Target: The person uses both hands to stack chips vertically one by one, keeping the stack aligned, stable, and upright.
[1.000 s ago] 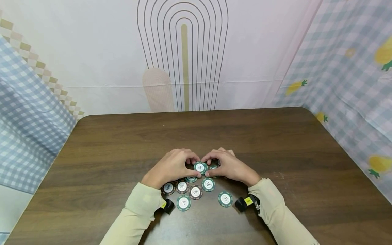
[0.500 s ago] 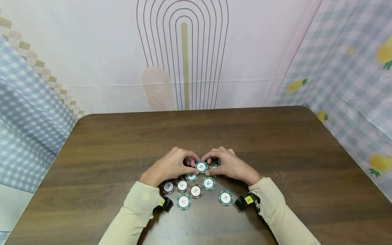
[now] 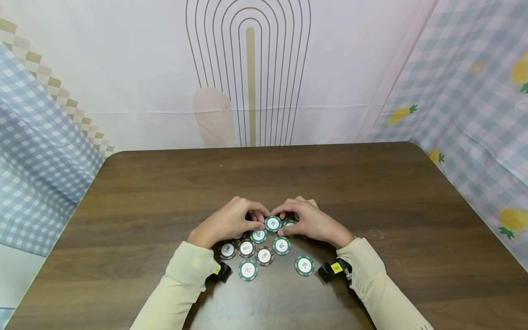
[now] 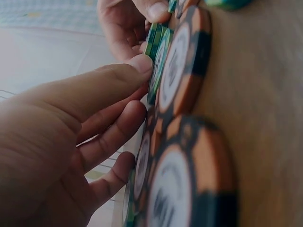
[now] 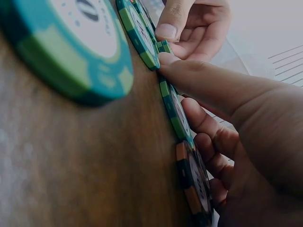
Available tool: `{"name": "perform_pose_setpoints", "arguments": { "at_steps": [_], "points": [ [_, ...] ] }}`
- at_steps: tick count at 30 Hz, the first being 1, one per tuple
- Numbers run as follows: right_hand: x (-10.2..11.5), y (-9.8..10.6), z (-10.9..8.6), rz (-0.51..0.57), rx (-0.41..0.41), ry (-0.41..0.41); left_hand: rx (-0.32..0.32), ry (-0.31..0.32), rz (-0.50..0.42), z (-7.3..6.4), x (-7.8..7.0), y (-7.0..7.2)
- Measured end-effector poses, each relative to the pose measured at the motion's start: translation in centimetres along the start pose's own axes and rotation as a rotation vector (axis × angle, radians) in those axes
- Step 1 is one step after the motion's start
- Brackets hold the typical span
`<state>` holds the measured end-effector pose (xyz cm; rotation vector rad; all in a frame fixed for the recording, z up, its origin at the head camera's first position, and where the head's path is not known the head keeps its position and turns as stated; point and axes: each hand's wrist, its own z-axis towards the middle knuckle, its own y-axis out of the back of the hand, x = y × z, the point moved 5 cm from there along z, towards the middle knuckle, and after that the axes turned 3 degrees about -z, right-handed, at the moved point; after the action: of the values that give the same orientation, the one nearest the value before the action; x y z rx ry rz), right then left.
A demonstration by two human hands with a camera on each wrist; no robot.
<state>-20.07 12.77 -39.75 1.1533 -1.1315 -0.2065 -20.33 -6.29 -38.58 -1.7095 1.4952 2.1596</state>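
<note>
Left hand (image 3: 234, 221): thumb and index drawn close together, gripping the left edge of a small stack of green chips (image 3: 273, 223); other fingers bent behind. Right hand (image 3: 311, 222): thumb and index curled round the right part of the same stack, holding it. Gap between the two hands narrow, fingertips nearly meeting. Stack sits right between them, top chip marked 20, face up; layers show edge-on in the left wrist view, count unclear.

Under the right hand's arched fingers, a partly hidden green chip (image 3: 289, 223), plus a brown chip (image 3: 296, 216) further right. By the left hand's thumb, near side, a green 20 chip (image 3: 258, 236); a brown chip partly covered by the left hand just beside it.

Toward the person: three brown 100 chips (image 3: 246, 248) in a loose cluster, a green 20 chip to their right, below the stack. Nearest the person, two green 20 chips, well apart, one left (image 3: 248, 270), one right (image 3: 305, 265). All flat on the wood-look table (image 3: 173, 183).

Pale yellow sleeves (image 3: 175, 279), black camera (image 3: 326, 272) at each wrist. Arch-print cloth (image 3: 338, 68) behind, blue gingham cloths (image 3: 49, 137) both sides.
</note>
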Motion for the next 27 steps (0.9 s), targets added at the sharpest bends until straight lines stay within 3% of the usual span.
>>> {"name": "perform_pose_setpoints", "arguments": {
  "at_steps": [8, 14, 20, 27],
  "points": [
    [-0.1, 0.0, 0.0, 0.002, -0.003, 0.012, 0.057, -0.028, 0.045, -0.4, -0.2, 0.6],
    [-0.1, 0.0, -0.1, 0.012, -0.008, 0.008, 0.084, -0.016, 0.109, -0.7, -0.4, 0.7],
    [-0.1, 0.0, -0.1, 0.019, -0.011, 0.000, 0.069, 0.013, 0.192, -0.9, -0.4, 0.4],
    [-0.1, 0.1, -0.1, 0.019, -0.013, -0.009, 0.038, 0.030, 0.217, -1.2, -0.3, 0.5]
  ]
}}
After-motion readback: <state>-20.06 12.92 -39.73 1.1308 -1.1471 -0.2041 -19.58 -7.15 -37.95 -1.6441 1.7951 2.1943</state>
